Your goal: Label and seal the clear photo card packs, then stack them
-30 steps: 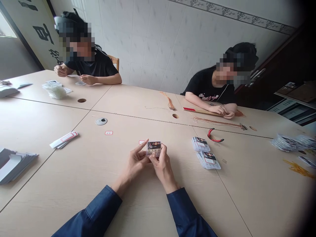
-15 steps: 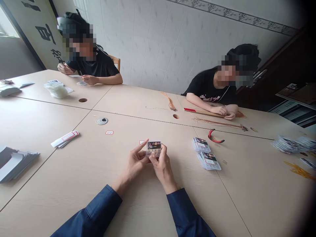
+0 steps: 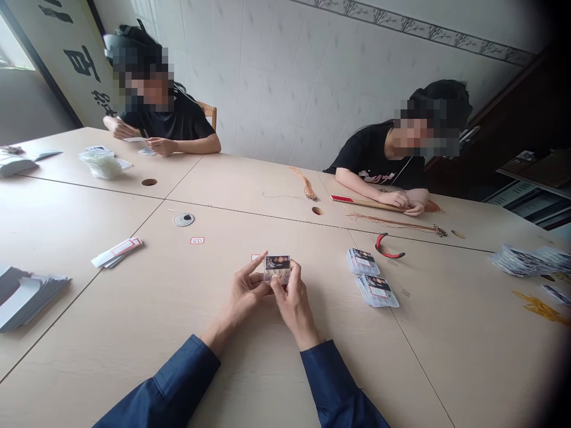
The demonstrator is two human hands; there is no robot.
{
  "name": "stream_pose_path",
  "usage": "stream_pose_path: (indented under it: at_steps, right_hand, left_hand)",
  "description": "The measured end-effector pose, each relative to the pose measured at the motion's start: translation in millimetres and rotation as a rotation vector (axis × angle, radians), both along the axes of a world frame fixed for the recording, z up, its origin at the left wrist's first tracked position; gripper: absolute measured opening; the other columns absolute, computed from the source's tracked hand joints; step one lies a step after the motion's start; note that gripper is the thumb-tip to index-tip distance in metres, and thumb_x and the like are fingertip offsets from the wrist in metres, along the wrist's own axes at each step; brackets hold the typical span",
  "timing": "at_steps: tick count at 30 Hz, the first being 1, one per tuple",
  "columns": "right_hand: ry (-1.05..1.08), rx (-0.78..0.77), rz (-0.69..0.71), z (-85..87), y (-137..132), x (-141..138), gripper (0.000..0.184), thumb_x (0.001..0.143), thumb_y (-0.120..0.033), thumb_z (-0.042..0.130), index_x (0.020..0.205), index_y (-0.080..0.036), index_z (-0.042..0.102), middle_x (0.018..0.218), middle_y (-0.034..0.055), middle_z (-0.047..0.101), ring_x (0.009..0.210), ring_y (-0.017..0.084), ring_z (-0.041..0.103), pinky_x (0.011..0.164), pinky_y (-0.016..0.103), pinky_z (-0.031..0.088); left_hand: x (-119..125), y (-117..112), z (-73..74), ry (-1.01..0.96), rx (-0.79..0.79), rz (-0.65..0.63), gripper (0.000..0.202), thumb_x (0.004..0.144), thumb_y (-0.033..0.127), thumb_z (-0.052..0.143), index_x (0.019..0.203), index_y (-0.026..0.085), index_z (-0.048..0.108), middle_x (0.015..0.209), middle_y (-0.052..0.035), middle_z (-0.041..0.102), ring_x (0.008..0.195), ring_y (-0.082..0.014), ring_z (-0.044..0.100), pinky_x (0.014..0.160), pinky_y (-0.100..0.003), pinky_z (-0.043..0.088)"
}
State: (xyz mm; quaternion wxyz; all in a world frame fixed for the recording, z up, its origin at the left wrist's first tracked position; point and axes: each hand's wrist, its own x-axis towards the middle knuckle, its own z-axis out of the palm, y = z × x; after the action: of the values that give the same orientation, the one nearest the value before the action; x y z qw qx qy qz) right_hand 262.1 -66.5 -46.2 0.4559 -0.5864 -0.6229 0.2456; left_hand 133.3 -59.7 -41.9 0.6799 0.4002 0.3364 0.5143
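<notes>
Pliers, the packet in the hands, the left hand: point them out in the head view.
Pliers (image 3: 379, 243): head view, on the red handle.
Packet (image 3: 278, 262): head view, on its dark label.
Left hand (image 3: 243, 289): head view, on the back of the hand.

We are counting one left hand (image 3: 243, 294) and one right hand (image 3: 294, 307), and together they are holding one clear packet (image 3: 277, 268). On the right we are seeing two stacks of packets (image 3: 373, 291) and one pair of red pliers (image 3: 379, 244). On the left we are seeing one small bundle of labels (image 3: 116, 252). Toward the far side we are finding two seated people (image 3: 178, 122) and three round holes (image 3: 317, 210).
</notes>
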Motion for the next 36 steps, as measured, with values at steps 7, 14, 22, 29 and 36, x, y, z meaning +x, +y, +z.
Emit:
stream_pose_path:
  at_steps: [7, 14, 22, 29, 36]
  right_hand:
    - [0.024, -0.003, -0.007, -5.0, 2.1, -0.8, 0.043, 0.086, -0.034, 0.046, 0.123, -0.013, 0.039, 0.096, 0.0112, 0.068, 0.076, 0.021, 0.066, 0.064, 0.031, 0.055]
    - [0.028, -0.011, 0.002, -5.3, 2.5, -0.7, 0.043, 0.085, -0.033, 0.046, 0.123, -0.014, 0.039, 0.094, 0.0107, 0.068, 0.075, 0.021, 0.066, 0.065, 0.03, 0.055]
    - [-0.024, 0.017, -0.025, -6.8, 2.0, -0.3, 0.041, 0.087, -0.032, 0.042, 0.123, -0.013, 0.04, 0.093, 0.0107, 0.065, 0.076, 0.021, 0.065, 0.066, 0.031, 0.054]
    - [-0.03, 0.032, -0.02, -3.4, 1.0, -0.4, 0.04, 0.088, -0.034, 0.044, 0.122, -0.013, 0.041, 0.093, 0.011, 0.066, 0.076, 0.021, 0.065, 0.064, 0.03, 0.053]
    - [-0.011, 0.021, -0.035, -7.1, 4.0, 0.5, 0.041, 0.084, -0.03, 0.044, 0.122, -0.014, 0.043, 0.091, 0.0093, 0.067, 0.073, 0.019, 0.064, 0.061, 0.027, 0.051]
  left_hand:
    - [0.2, 0.8, -1.9, -0.001, -0.011, 0.012, 0.091, 0.075, 0.037, 0.08, 0.151, 0.017, 0.035, 0.104, -0.0138, 0.076, 0.094, -0.029, 0.072, 0.088, -0.042, 0.055]
    - [-0.3, 1.3, -3.0, 0.012, -0.001, 0.011, 0.09, 0.075, 0.037, 0.08, 0.151, 0.018, 0.036, 0.105, -0.0143, 0.075, 0.095, -0.0295, 0.072, 0.089, -0.043, 0.055]
    - [-0.2, 0.6, 0.5, -0.003, -0.003, -0.004, 0.09, 0.077, 0.03, 0.079, 0.152, 0.017, 0.032, 0.105, -0.0132, 0.075, 0.096, -0.0277, 0.072, 0.093, -0.043, 0.054]
    - [0.1, 0.8, 0.0, -0.008, -0.009, -0.006, 0.087, 0.077, 0.029, 0.078, 0.152, 0.017, 0.034, 0.1, -0.0113, 0.076, 0.095, -0.0271, 0.072, 0.091, -0.042, 0.054]
    - [-1.2, 2.2, -0.8, -0.014, -0.007, 0.003, 0.087, 0.077, 0.027, 0.077, 0.151, 0.015, 0.035, 0.104, -0.013, 0.076, 0.095, -0.0274, 0.072, 0.091, -0.042, 0.055]
